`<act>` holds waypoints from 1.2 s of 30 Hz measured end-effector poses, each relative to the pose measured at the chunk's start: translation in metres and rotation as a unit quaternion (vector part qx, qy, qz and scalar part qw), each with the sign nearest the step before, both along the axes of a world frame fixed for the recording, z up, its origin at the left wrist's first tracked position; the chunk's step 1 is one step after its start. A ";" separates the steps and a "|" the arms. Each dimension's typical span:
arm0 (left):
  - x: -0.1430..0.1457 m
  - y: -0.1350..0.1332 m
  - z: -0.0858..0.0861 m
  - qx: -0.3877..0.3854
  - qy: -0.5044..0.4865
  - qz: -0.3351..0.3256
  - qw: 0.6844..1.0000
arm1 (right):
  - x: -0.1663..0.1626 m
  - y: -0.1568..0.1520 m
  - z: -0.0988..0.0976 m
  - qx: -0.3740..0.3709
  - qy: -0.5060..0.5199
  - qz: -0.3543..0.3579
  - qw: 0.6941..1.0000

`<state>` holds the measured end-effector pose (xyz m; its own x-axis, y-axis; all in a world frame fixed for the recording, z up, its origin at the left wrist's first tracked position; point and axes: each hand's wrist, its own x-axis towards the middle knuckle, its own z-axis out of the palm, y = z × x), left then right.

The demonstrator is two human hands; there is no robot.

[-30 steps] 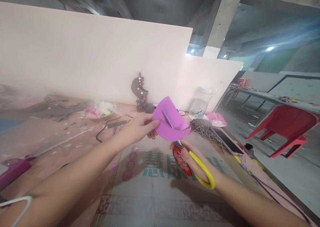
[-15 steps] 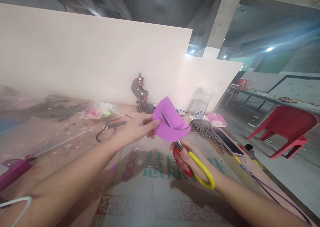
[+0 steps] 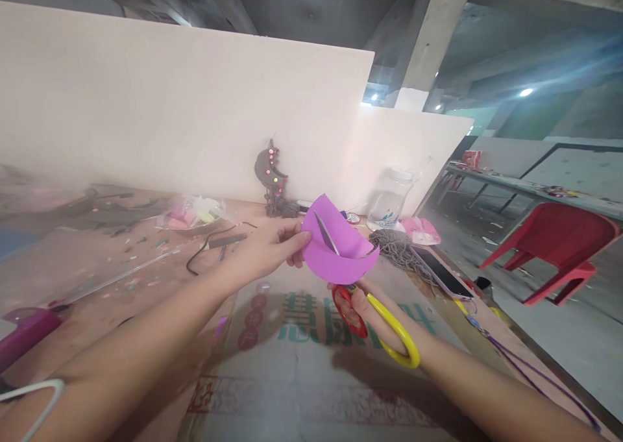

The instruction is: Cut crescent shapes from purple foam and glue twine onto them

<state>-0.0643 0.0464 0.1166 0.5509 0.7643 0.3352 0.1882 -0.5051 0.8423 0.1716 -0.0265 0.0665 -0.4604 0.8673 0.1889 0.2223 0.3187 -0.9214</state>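
Observation:
My left hand (image 3: 288, 244) pinches the left edge of a curved sheet of purple paper (image 3: 348, 234) between thumb and fingers. Held in my right hand (image 3: 363, 296) is a pair of scissors (image 3: 396, 328) with one yellow and one red handle loop. One blade shows against the paper's inner face, and the curved lower part of the sheet hides the rest. Both hands hover above a printed cardboard sheet (image 3: 292, 377) on the table.
Behind the paper, a crescent moon ornament (image 3: 267, 168) leans near a white board (image 3: 185, 104). To the right are a clear jar (image 3: 389, 198), grey yarn (image 3: 394, 250) and a phone (image 3: 440, 272). A magenta glue gun (image 3: 32, 338) lies left; a red chair (image 3: 559, 254) stands beyond.
The purple paper has shifted slightly right and down relative to the scissors. The blades sit deeper behind its lower part, and the scissor handles have drawn somewhat nearer each other.

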 end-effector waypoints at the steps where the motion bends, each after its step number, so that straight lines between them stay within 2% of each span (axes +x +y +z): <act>1: 0.000 0.000 0.000 0.000 0.001 0.001 1.000 | 0.000 0.000 0.000 0.000 0.003 0.000 1.000; 16: 0.001 0.001 -0.002 -0.016 -0.011 0.003 1.000 | -0.001 -0.001 0.004 -0.026 0.014 -0.006 1.000; 25: 0.007 -0.003 -0.001 -0.048 -0.021 0.020 0.998 | -0.001 0.000 -0.002 -0.060 0.062 0.007 0.996; 36: 0.008 -0.004 -0.001 -0.048 -0.012 0.034 0.998 | -0.001 0.001 -0.004 -0.068 0.084 0.012 0.994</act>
<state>-0.0565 0.0422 0.1151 0.4883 0.8291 0.2723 0.1982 -0.4093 0.8906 0.1708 -0.0255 0.0626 -0.4526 0.8796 0.1468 0.0553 0.1920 -0.9798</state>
